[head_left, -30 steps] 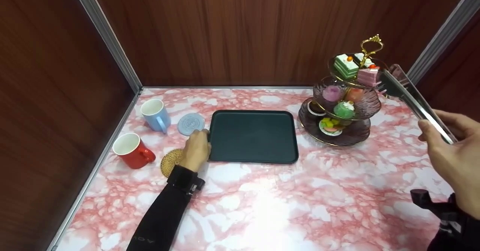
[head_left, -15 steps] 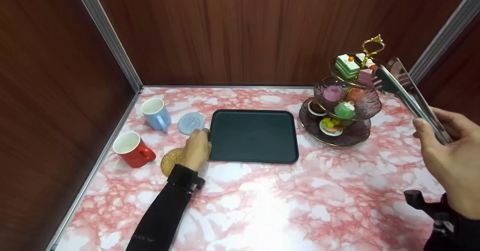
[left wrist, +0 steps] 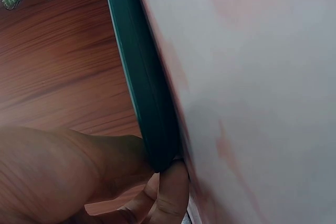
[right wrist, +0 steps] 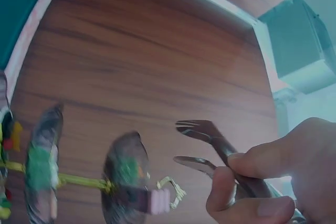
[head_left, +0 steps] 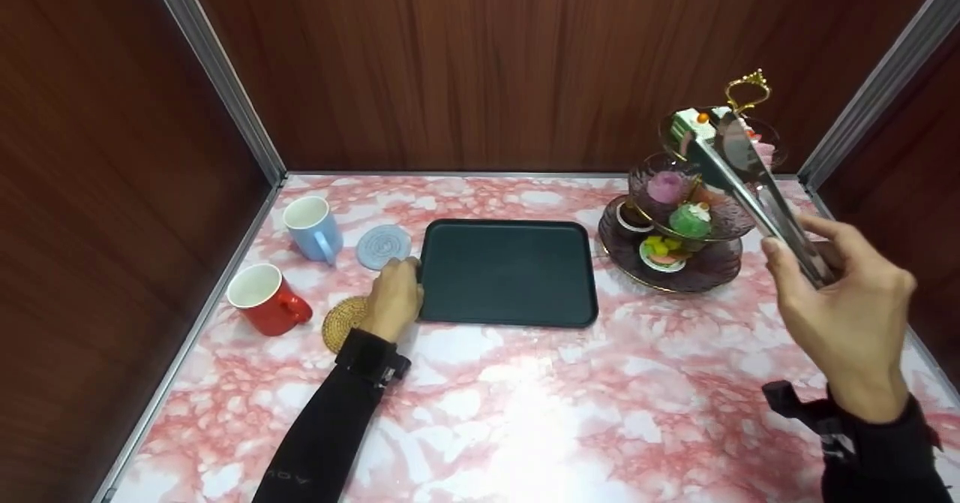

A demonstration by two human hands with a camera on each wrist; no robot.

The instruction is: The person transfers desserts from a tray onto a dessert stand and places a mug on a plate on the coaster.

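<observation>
In the head view my left hand (head_left: 394, 300) is at the left edge of a dark green rectangular tray (head_left: 506, 274). The left wrist view shows its thumb and fingers pinching the tray rim (left wrist: 142, 77), which lies against the tabletop. My right hand (head_left: 851, 308) holds metal serving tongs (head_left: 750, 200) by the arms. Their tips are apart with nothing clearly between them, and in the head view they overlap the top tier of a three-tier dessert stand (head_left: 716, 272). A green layered cake (head_left: 682, 121) sits there, partly hidden; the pink cake (right wrist: 160, 201) shows in the right wrist view.
A blue mug (head_left: 311, 229) and a red mug (head_left: 268, 300) stand at the left. Beside them lie a grey-blue coaster (head_left: 384, 246) and a woven coaster (head_left: 343, 324). Lower tiers hold a purple dessert (head_left: 666, 186), a green one (head_left: 690, 220) and small tarts (head_left: 662, 255). Wooden panels enclose the table.
My right hand has moved left with the tongs, bringing their tips from the stand's right side across its top tier in the head view. My left hand and the tray have stayed put.
</observation>
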